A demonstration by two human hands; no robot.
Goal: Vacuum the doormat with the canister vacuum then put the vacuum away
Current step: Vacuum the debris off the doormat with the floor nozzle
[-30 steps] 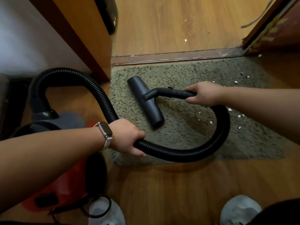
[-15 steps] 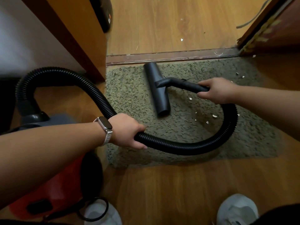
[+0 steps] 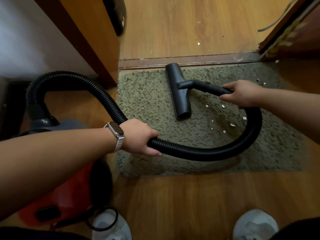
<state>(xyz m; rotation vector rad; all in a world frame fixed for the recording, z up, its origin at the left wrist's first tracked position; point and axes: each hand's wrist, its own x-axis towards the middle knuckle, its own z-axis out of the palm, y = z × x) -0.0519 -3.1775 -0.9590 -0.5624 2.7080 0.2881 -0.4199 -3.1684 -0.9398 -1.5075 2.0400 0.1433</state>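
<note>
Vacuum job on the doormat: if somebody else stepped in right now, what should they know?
Left hand grips the black hose mid-length, over the near-left part of the doormat.
Right hand grips the wand; its floor nozzle lies on the mat, far end at the threshold.
Red canister vacuum sits on the floor left of the mat.
Done: mat left of the nozzle shows no scraps.
Left: white paper scraps lie on the mat right of the nozzle, more near its far right corner; then put the vacuum away.

No text, brand, number or sign was legible, small orange mark on the dark object (image 3: 116, 16), upper centre, too blurred to read.
</note>
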